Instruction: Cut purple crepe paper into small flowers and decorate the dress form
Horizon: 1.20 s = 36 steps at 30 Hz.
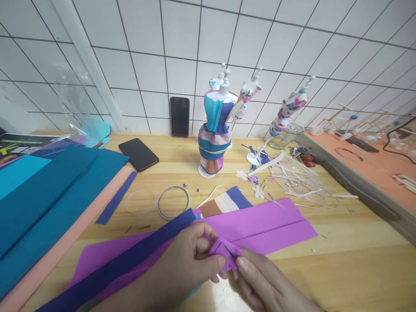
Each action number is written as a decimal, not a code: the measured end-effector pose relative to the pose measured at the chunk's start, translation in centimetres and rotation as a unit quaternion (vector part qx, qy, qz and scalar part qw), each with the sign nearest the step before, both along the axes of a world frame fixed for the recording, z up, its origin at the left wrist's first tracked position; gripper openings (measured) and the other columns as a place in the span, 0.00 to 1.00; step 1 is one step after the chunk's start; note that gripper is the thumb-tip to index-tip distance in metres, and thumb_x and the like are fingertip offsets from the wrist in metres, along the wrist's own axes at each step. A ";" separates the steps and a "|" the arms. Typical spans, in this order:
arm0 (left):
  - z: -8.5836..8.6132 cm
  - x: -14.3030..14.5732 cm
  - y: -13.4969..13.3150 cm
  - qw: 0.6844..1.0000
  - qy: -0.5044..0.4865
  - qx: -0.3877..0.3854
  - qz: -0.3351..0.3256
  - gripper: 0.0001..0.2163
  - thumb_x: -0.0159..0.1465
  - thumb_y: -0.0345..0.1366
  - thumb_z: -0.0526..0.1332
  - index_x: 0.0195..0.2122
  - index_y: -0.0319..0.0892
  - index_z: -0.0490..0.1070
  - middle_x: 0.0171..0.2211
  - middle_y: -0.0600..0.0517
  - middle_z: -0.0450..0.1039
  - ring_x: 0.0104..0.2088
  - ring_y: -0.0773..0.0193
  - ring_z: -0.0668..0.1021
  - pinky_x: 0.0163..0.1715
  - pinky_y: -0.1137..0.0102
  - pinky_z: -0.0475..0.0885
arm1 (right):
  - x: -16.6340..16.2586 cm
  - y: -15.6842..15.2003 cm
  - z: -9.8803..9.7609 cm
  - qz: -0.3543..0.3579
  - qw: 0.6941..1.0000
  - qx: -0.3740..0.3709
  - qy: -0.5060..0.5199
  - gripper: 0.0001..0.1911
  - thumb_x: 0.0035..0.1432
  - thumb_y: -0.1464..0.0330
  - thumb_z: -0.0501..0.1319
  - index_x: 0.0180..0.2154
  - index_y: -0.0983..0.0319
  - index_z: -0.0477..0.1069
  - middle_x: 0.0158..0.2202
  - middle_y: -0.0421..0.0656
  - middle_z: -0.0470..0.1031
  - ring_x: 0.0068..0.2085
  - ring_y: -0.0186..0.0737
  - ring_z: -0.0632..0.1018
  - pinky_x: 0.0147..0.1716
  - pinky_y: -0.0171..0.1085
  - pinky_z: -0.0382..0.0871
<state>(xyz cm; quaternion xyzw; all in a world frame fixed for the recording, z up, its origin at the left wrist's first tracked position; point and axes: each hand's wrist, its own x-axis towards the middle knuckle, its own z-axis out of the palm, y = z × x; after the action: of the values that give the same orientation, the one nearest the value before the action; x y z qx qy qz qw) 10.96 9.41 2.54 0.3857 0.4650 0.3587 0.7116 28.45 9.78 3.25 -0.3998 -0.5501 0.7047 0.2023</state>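
Note:
A small folded piece of purple crepe paper (225, 251) is pinched between both hands near the front of the table. My left hand (195, 251) grips its left side with thumb and fingers, while my right hand (256, 275) pinches the right edge. Just behind them lies a long purple crepe paper strip (276, 227) with a crease along it. A dark blue strip (130, 255) crosses its left part, running beneath my left forearm. Striped brown, white and blue paper (224, 203) shows partly from under the purple strip.
A small dress form (214, 143) wrapped in coloured paper stands behind, with more forms (286, 112) beside it. Two phones (180, 116) (138, 154), a metal ring (173, 202), ribbon scraps (299, 182) and teal paper sheets (65, 190) surround the work area. A tiled wall closes the back.

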 end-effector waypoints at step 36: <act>-1.6 0.8 -0.6 1.000 -0.022 -0.001 -0.021 0.09 0.53 0.38 0.61 0.26 0.38 0.66 0.20 0.53 0.71 0.19 0.70 0.72 0.22 0.73 0.68 | 0.4 -0.3 -0.9 0.016 0.999 -0.026 -0.029 0.30 0.59 0.43 0.45 0.30 0.60 0.68 0.22 0.34 0.55 0.22 0.33 0.55 0.21 0.34 0.53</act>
<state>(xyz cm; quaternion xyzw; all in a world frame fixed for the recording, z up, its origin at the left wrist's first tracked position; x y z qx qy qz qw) 11.74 8.76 0.98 0.3868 0.4410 0.3519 0.7294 28.89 9.45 2.33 -0.4159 -0.5434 0.7104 0.1645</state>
